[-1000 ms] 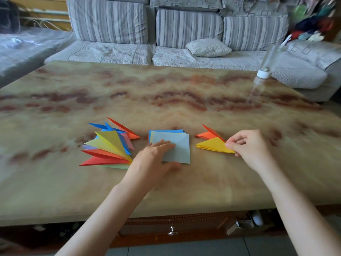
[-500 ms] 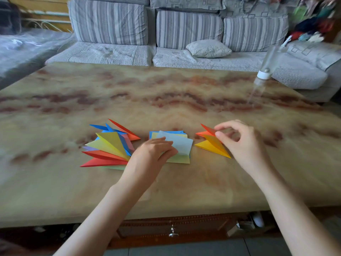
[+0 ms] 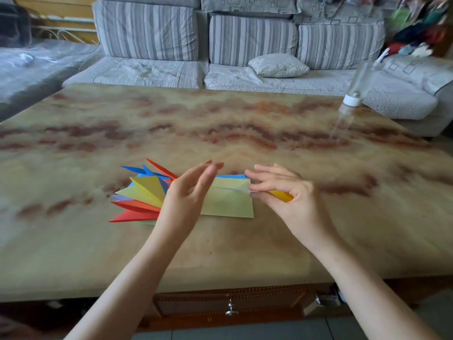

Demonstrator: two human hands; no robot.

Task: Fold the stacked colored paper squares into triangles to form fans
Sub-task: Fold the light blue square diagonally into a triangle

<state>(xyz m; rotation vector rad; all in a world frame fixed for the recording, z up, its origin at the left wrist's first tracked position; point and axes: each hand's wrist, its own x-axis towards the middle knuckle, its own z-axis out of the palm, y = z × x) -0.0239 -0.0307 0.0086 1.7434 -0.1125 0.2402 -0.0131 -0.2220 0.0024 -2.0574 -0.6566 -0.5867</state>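
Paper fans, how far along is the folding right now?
Done: a large fan of folded triangles lies left, a smaller fan peeks from under the right hand. In hand: the right hand pinches one sheet over the stack of squares; the left hand is open beside it. Left: that sheet and the stack are unfolded.

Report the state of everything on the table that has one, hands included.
Left hand: open, raised.
Right hand: pinching a pale paper sheet by its edge.
Stack of coloured paper squares: flat, unfolded.
Fan of folded coloured paper triangles: fanned out.
Clear plastic bottle: capped, standing on its white cap.
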